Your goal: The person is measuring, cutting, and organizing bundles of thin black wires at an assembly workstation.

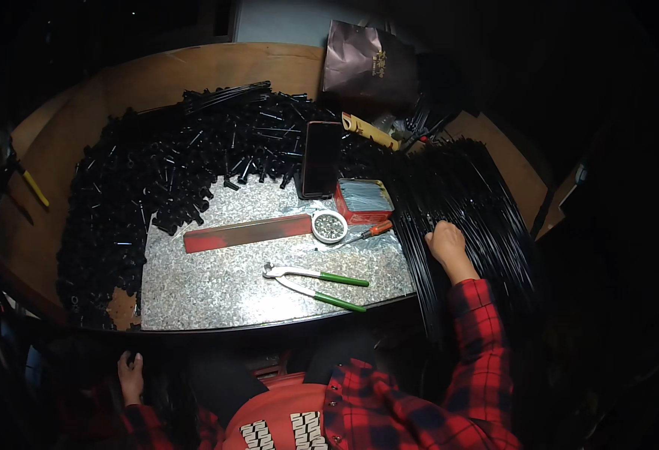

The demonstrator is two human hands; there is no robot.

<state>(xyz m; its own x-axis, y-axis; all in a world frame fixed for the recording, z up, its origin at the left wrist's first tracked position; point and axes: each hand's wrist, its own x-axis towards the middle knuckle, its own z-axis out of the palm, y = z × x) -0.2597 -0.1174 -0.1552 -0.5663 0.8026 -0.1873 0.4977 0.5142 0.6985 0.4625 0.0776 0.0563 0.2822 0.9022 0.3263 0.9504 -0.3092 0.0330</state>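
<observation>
A: Where is the right hand [446, 241]?
B: It is on the right side, over the big pile of long black rods [487, 210]. The rods lie side by side and hang over the front edge of the desk [202, 289].

A: Is its grip open or closed?
B: The fingers are curled in like a fist. They point away from us, so I can't tell if they have a rod.

A: And the left hand [130, 381]?
B: It is low down, below the front edge of the desk, on the left. It is dark there. I can't tell if that grip is open or has something in it.

A: What is on the desk?
B: A heap of short black pieces [134, 176] goes around the back and the left. In the middle lies a long red bar [248, 234]. Its right end is by a small white bowl [329, 241] with shiny bits [329, 225] in it.

A: What else?
B: A red box [361, 217] full of thin gray sticks [365, 196], and a screwdriver [378, 228] with an orange handle. Nearer to us are pincers [303, 274] with green handles, spread apart. A dark phone [321, 159] stands up behind the bowl.
</observation>
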